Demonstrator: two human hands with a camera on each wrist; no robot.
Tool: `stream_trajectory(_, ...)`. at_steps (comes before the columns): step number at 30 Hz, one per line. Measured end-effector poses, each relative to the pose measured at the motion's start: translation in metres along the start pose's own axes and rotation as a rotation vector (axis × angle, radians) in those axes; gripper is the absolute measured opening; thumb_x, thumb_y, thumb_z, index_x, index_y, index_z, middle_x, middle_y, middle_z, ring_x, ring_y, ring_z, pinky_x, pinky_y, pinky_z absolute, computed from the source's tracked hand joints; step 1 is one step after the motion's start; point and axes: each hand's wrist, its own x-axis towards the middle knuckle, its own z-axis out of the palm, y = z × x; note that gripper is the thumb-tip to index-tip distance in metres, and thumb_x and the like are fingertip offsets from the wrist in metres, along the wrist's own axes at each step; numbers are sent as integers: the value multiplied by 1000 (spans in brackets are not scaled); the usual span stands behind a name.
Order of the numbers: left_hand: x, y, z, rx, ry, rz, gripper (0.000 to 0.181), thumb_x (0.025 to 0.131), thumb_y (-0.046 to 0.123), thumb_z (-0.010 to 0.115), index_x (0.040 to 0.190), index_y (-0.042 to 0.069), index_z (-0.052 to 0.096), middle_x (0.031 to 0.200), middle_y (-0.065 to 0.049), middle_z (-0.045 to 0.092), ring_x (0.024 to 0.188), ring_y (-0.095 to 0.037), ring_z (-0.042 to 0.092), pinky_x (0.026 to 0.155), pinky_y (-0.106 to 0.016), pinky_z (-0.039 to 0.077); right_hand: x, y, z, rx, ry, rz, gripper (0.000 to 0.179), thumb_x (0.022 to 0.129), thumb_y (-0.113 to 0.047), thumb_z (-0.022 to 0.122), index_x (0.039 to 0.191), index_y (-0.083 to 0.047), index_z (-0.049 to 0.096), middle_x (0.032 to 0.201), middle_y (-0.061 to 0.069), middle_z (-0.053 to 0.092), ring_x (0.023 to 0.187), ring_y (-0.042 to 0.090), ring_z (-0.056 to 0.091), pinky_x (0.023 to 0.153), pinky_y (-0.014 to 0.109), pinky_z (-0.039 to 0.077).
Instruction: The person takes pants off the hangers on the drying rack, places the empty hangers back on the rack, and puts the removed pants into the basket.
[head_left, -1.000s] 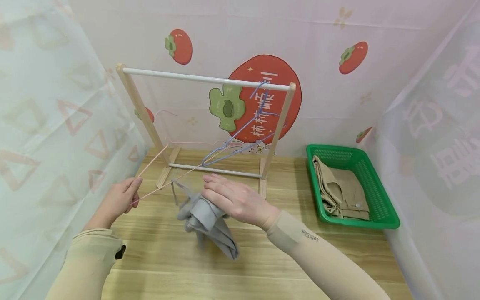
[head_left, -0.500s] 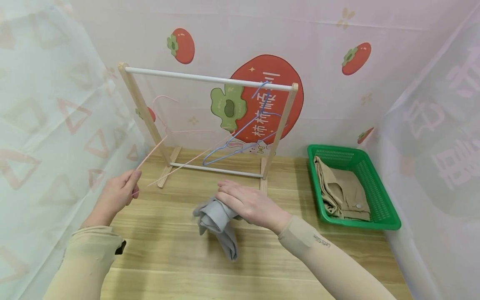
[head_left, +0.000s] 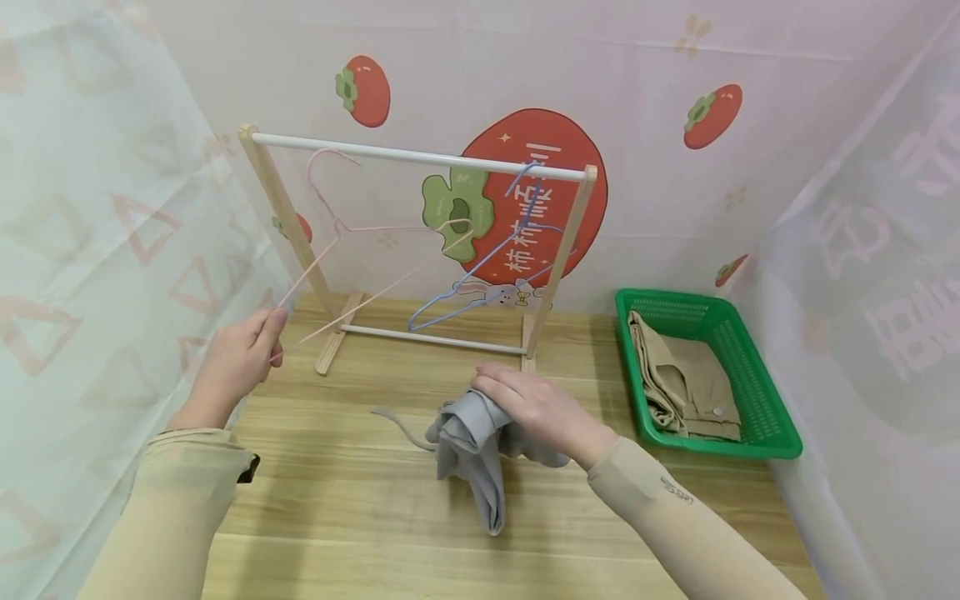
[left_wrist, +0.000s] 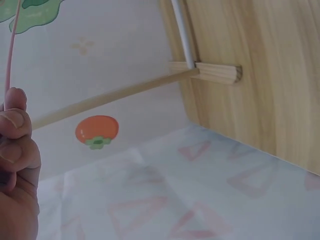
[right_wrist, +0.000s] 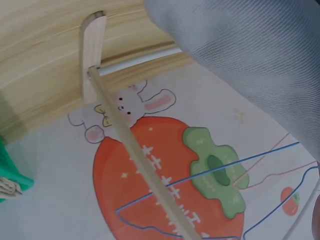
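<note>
My left hand (head_left: 243, 354) grips one end of a pink clothes hanger (head_left: 386, 228), whose hook is up close to the rack's white top rail (head_left: 420, 157). In the left wrist view, the curled fingers (left_wrist: 17, 122) hold the thin pink wire. My right hand (head_left: 536, 408) holds a bunched grey garment (head_left: 472, 425) over the table, with a folded part hanging down and a thin strap trailing left. The cloth fills the upper right of the right wrist view, hiding most of that hand. A blue hanger (head_left: 480, 260) hangs at the rack's right end.
The rack's wooden posts (head_left: 288, 217) stand on short feet at the back of the wooden table (head_left: 360, 517). On the right, a green basket (head_left: 772, 408) holds folded khaki trousers (head_left: 701, 383). Printed cloth walls close in the back and both sides.
My left hand has raised the pink hanger, bringing its hook up toward the top rail. My right hand has moved right with the grey garment, away from the hanger.
</note>
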Motion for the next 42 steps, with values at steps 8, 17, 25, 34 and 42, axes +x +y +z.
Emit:
stream_trajectory(8,13,13,-7,-7,9,-4,50,112,43,36,78,10,54,61,-3,64,41,-14,51,47,-30,40,-12,8,-9,43,8,94,77,69,1,91,136,-4,54,137,9,60,126,25,62,100,39,54)
stream_trajectory(17,25,24,-11,15,3,-10,52,112,44,35,78,9,54,60,-4,65,40,-14,51,49,-31,40,-27,19,-21,16,30,178,64,78,14,79,135,-4,57,136,9,62,119,25,66,94,40,57)
stream_trajectory(25,31,30,-4,37,-10,-3,52,112,44,35,80,8,55,58,-3,63,41,-17,53,47,-33,40,-37,30,-33,-24,37,238,63,78,19,75,135,-4,58,133,10,63,118,26,66,92,43,57)
stream_trajectory(34,31,30,5,94,-10,7,51,112,44,35,78,10,53,57,-1,60,40,-15,51,45,-36,39,-47,47,-47,-48,94,265,65,75,27,70,132,-2,58,127,14,65,111,29,68,89,45,58)
stream_trajectory(42,29,32,7,96,-22,1,50,112,43,36,78,11,52,58,-2,62,42,-14,54,46,-36,39,-53,60,-57,-78,153,280,59,77,28,67,128,1,60,121,14,66,102,30,69,83,46,58)
